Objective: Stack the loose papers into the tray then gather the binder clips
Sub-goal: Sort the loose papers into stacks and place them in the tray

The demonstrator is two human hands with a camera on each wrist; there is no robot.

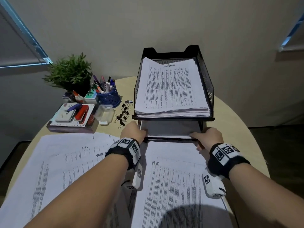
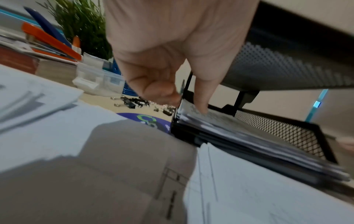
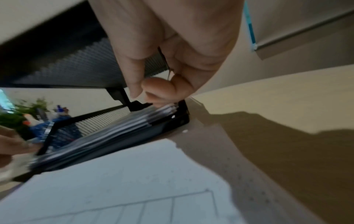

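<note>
A: Head view, noon: your left hand [image 1: 134, 131] and right hand [image 1: 208, 135] sat at the front corners of the lower tray [image 1: 171, 137], each gripping the stack of papers [image 1: 169, 129] lying in it. The upper tray [image 1: 206, 76] already carried a full pile.

B: And the rest?

A: Loose sheets [image 1: 172, 178] lay spread from six to nine o'clock. Binder clips [image 1: 123, 113] lay scattered at eleven, just beside the tray, untouched.

B: Risks?

A: You could have buckled the stack against the tray's back wall or snagged its top sheets under the upper tray, since clearance looked tight. A left-elbow sweep might have scattered the loose sheets.

B: Unclear?

A: Wrist views were blurred. I could not tell how far back the stack reached, nor count the clips. Your forearms hid part of the sheets.
</note>
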